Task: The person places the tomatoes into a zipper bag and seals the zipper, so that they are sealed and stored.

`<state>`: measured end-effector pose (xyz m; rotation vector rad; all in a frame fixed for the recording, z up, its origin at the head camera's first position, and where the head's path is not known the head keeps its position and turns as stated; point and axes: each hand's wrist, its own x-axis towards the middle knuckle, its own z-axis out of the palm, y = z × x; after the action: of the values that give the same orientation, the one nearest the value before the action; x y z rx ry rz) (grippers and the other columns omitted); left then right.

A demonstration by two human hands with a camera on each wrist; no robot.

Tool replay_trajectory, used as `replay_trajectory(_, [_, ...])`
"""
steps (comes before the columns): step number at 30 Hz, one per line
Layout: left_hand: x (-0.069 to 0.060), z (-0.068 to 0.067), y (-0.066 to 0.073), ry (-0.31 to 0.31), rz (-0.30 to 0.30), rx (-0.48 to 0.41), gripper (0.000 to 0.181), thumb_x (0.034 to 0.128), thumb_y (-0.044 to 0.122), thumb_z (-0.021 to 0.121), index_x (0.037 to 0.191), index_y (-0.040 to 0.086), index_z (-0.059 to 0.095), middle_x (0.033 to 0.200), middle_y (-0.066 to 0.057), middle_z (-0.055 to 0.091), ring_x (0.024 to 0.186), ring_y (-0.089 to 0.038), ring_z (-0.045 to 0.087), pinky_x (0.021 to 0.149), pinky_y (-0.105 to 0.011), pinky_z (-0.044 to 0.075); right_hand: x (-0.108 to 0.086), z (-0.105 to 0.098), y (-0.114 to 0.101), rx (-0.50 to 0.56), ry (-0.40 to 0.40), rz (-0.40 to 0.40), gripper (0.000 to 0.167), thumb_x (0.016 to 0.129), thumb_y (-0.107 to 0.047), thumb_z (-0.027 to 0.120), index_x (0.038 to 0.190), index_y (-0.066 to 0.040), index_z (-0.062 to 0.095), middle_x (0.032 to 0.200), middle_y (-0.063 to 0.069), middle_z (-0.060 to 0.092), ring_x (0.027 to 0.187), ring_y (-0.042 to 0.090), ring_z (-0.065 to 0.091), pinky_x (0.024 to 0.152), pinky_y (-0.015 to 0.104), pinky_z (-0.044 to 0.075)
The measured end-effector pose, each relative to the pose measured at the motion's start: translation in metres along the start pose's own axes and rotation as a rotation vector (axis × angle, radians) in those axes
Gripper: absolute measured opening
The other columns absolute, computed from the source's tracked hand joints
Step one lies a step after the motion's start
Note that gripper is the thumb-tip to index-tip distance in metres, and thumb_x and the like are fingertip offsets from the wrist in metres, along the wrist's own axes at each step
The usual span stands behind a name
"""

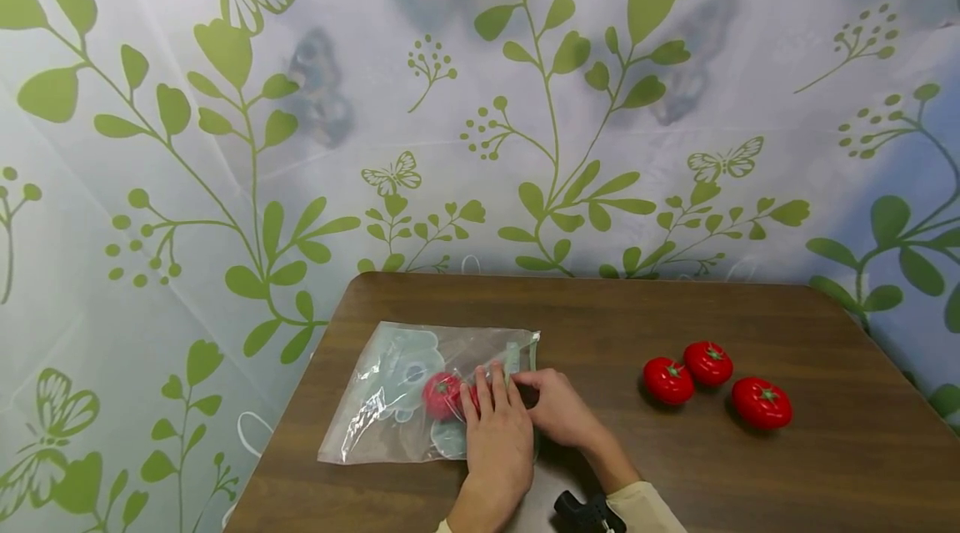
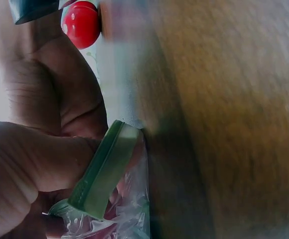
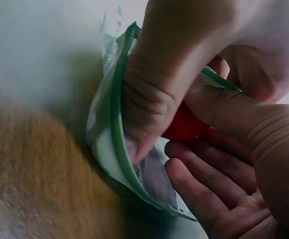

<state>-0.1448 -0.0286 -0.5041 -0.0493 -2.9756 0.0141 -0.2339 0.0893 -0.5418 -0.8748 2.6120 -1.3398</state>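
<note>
A clear zip bag (image 1: 352, 433) with a pale blue print and green zip strip lies on the table, its mouth toward the right. Inside is a red tomato (image 1: 442, 396); more red shows beneath the left hand (image 1: 501, 441). That hand rests its fingers across the bag top, while its thumb (image 3: 152, 94) reaches into the mouth, gripping the film. At the mouth edge my right hand (image 1: 562, 408) pinches the bag, with its thumb (image 3: 229, 107) by the green strip (image 3: 117, 107). Red shows behind that thumb; several right fingers lie below it. Some fingertips are hidden.
On the right side of the brown table (image 1: 600, 316) sit three shiny tomatoes (image 1: 761, 403), two of them close together. A black wrist device (image 1: 588, 512) is at the right wrist. A patterned curtain (image 1: 420, 124) hangs behind the table.
</note>
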Motion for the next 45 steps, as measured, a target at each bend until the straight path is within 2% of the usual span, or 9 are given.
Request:
replay_trajectory(5, [-0.001,-0.002,0.001,-0.034,0.008,-0.010,0.059,0.0986,0.018,0.075,0.154,0.004,0.060,0.169,-0.018,0.048,0.159,-0.043,0.042,0.127,-0.065,0.035,-0.004,-0.013,0.002,0.042,-0.065,0.015,0.037,0.088,-0.013,0.090,0.124,-0.014,0.083,0.119,-0.002,0.083,0.107,0.008,0.075,0.097,0.029,0.061])
replay_trajectory(10, [-0.001,-0.003,0.001,-0.064,0.016,-0.008,0.063,0.0962,0.023,0.080,0.154,0.005,0.061,0.169,-0.018,0.049,0.160,-0.044,0.041,0.127,-0.067,0.034,-0.013,-0.040,-0.002,0.134,-0.126,0.056,0.049,0.093,-0.022,0.089,0.137,-0.003,0.075,0.131,0.013,0.079,0.117,0.027,0.079,0.101,0.045,0.063])
replay_trajectory(16, [-0.001,-0.003,-0.001,-0.074,0.028,0.014,0.066,0.0931,0.025,0.083,0.153,0.006,0.063,0.170,-0.019,0.048,0.160,-0.045,0.041,0.127,-0.068,0.034,-0.028,-0.075,-0.010,0.098,-0.076,0.110,0.056,0.093,-0.030,0.090,0.139,-0.005,0.074,0.135,0.014,0.078,0.123,0.030,0.077,0.105,0.053,0.059])
replay_trajectory(21, [-0.001,-0.005,0.000,-0.090,0.026,0.011,0.069,0.0918,0.024,0.085,0.154,0.006,0.062,0.170,-0.019,0.047,0.161,-0.045,0.040,0.128,-0.067,0.033,-0.046,-0.103,-0.015,0.118,-0.043,0.121,0.058,0.092,-0.034,0.090,0.141,-0.007,0.073,0.139,0.017,0.076,0.128,0.037,0.074,0.107,0.057,0.057])
replay_trajectory(26, [-0.001,-0.006,0.000,-0.092,0.021,0.006,0.071,0.0893,0.022,0.087,0.154,0.006,0.062,0.170,-0.018,0.048,0.160,-0.044,0.040,0.127,-0.067,0.033,-0.068,-0.127,-0.017,0.077,0.013,0.165,0.060,0.091,-0.036,0.091,0.142,-0.010,0.073,0.139,0.011,0.076,0.130,0.039,0.073,0.105,0.051,0.060])
replay_trajectory(30, [-0.001,-0.005,0.000,-0.078,0.018,-0.005,0.075,0.0848,0.021,0.090,0.152,0.005,0.063,0.168,-0.018,0.050,0.160,-0.044,0.041,0.127,-0.067,0.034,-0.086,-0.145,-0.016,0.027,0.062,0.202,0.063,0.092,-0.040,0.090,0.144,-0.011,0.071,0.141,0.009,0.075,0.129,0.037,0.073,0.101,0.045,0.063])
replay_trajectory(37, [0.000,-0.004,0.000,-0.062,0.017,-0.017,0.071,0.0861,0.019,0.089,0.151,0.005,0.064,0.168,-0.019,0.051,0.159,-0.044,0.042,0.126,-0.068,0.034,-0.116,-0.169,-0.011,-0.060,0.163,0.279,0.066,0.091,-0.044,0.089,0.148,-0.018,0.069,0.143,0.007,0.075,0.127,0.031,0.075,0.090,0.027,0.064])
replay_trajectory(41, [-0.001,-0.005,0.000,-0.080,0.018,-0.024,0.079,0.0799,0.019,0.094,0.152,0.004,0.063,0.168,-0.019,0.050,0.160,-0.045,0.041,0.127,-0.069,0.033,-0.131,-0.182,-0.007,-0.133,0.207,0.299,0.064,0.092,-0.042,0.090,0.147,-0.018,0.070,0.142,0.008,0.075,0.119,0.011,0.078,0.087,0.022,0.062])
replay_trajectory(45, [-0.002,-0.006,0.000,-0.092,0.015,-0.027,0.082,0.0780,0.019,0.095,0.152,0.004,0.062,0.169,-0.019,0.050,0.160,-0.045,0.041,0.127,-0.069,0.033,-0.144,-0.194,-0.002,-0.166,0.241,0.303,0.061,0.091,-0.039,0.091,0.145,-0.017,0.072,0.140,0.012,0.076,0.109,-0.011,0.071,0.082,0.013,0.058])
